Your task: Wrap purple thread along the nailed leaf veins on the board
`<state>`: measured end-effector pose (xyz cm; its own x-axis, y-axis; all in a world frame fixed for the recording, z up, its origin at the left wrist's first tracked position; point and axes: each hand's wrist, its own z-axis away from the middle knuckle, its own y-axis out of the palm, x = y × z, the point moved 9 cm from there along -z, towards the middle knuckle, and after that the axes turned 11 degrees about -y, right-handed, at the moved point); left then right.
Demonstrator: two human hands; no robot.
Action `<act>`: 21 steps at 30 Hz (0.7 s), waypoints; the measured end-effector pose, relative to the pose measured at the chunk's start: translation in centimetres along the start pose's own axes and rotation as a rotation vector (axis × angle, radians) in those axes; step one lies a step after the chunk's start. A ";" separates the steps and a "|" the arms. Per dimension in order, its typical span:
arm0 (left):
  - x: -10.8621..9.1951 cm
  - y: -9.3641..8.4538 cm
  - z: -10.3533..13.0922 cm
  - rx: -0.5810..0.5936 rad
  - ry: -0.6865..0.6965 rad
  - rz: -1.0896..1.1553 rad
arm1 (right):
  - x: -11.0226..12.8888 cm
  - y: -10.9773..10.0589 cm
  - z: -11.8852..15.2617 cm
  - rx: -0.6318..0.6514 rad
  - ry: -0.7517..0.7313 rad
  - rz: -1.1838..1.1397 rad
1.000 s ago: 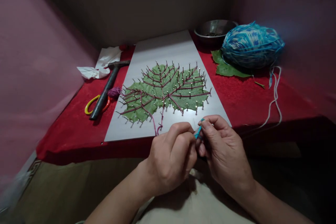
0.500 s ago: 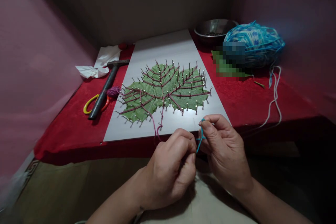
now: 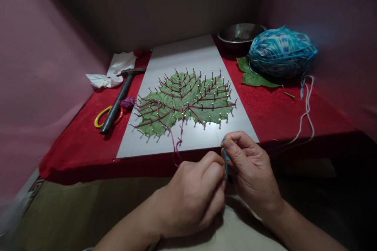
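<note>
Blue yarn (image 3: pixel 226 157) runs between my two hands, just off the table's front edge. My right hand (image 3: pixel 250 168) pinches it between thumb and forefinger. Curled fingers of my left hand (image 3: pixel 200 192) close on the same yarn, almost touching the right hand. Beyond them, a green leaf (image 3: pixel 191 90) lies on a white board (image 3: pixel 188 55), ringed by several upright nails. Purple yarn (image 3: pixel 213 106) is strung along the leaf's veins, and a loose purple strand hangs over the board's front edge.
On the red cloth (image 3: pixel 79 145) at left are a hammer (image 3: pixel 118 100), scissors with yellow and red handles (image 3: pixel 101 117), a purple yarn ball (image 3: pixel 128 103) and white tissue (image 3: pixel 104 80). At right are a metal bowl (image 3: pixel 241 33), blue yarn skein (image 3: pixel 282 53) and another leaf (image 3: pixel 256 78).
My left hand has moved slightly right, closer to my right hand. Less of the blue yarn shows between them, and its loop looks narrower.
</note>
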<state>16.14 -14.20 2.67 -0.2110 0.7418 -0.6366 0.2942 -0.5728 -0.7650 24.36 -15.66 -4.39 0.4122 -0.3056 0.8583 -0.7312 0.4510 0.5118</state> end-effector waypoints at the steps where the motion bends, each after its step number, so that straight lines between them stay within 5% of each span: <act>1: 0.6 -0.5 -0.1 0.005 -0.060 0.062 | -0.1 0.2 0.0 0.030 0.015 0.011; 7: 4.3 -4.1 -0.3 -0.295 -0.387 0.338 | 0.3 1.3 0.0 0.124 0.003 0.158; 14: 5.5 -2.0 -0.3 -0.167 -0.524 0.695 | -0.3 1.4 0.4 0.140 0.043 0.123; 21: 6.0 -3.5 0.3 -0.320 -0.501 0.748 | -1.0 1.9 0.5 0.211 0.108 0.179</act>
<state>13.52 -7.83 1.49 -0.2176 -0.0562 -0.9744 0.7403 -0.6602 -0.1272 22.26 -14.93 -4.29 0.3136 -0.1405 0.9391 -0.8899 0.3015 0.3423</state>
